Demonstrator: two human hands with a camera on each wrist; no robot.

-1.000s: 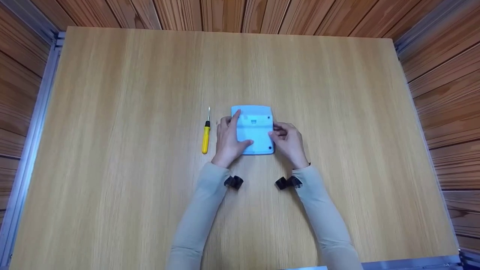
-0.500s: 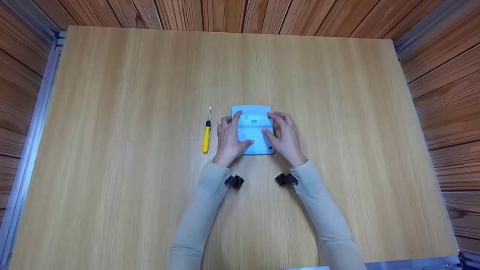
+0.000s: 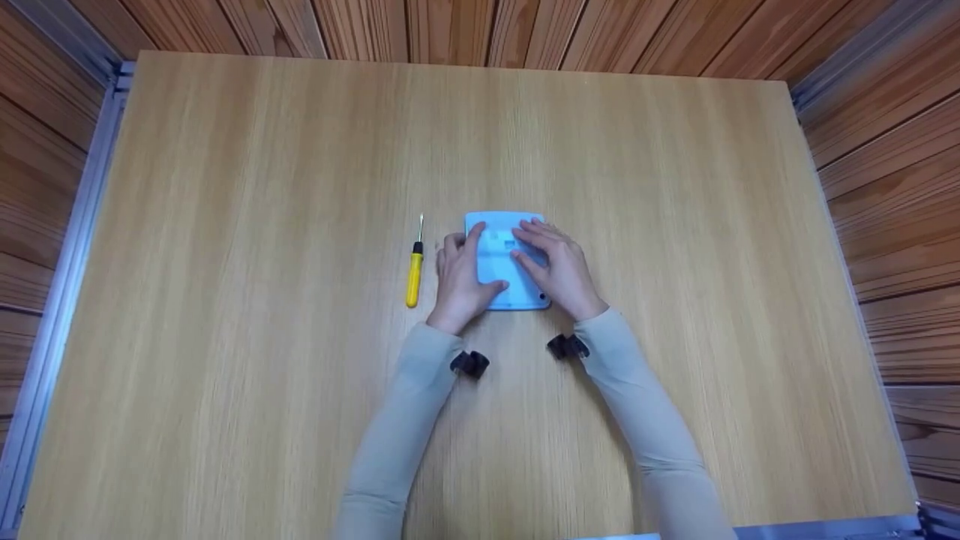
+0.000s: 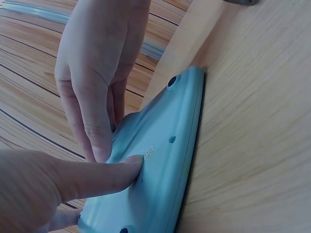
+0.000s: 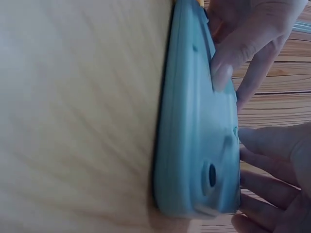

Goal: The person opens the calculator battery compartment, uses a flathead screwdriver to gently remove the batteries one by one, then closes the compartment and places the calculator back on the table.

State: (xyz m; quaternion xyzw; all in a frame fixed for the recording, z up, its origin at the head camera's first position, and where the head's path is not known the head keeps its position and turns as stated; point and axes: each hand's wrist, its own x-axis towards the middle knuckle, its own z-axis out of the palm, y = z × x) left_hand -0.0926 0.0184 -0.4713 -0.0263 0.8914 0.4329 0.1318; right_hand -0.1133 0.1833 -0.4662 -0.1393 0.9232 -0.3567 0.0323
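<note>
Steadying the pale-blue plastic device (image 3: pixel 499 268) on the desk (image 3: pixel 270 375), I grip its edge with my left hand (image 3: pixel 457 283), thumb pressing its back. My right hand (image 3: pixel 564 271), fingers loosely extended, spreads over the other side. It should handle light, stiff and slightly slippery; I'd hold its sides. Left of my left hand, apart, lies a yellow-handled screwdriver (image 3: pixel 413 279).

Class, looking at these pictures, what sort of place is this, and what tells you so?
Probably a small indoor work booth, though its exact use isn't shown. Wood-plank walls show on three sides of the table, metal rails run along its edges, and a screwdriver lies on it.
</note>
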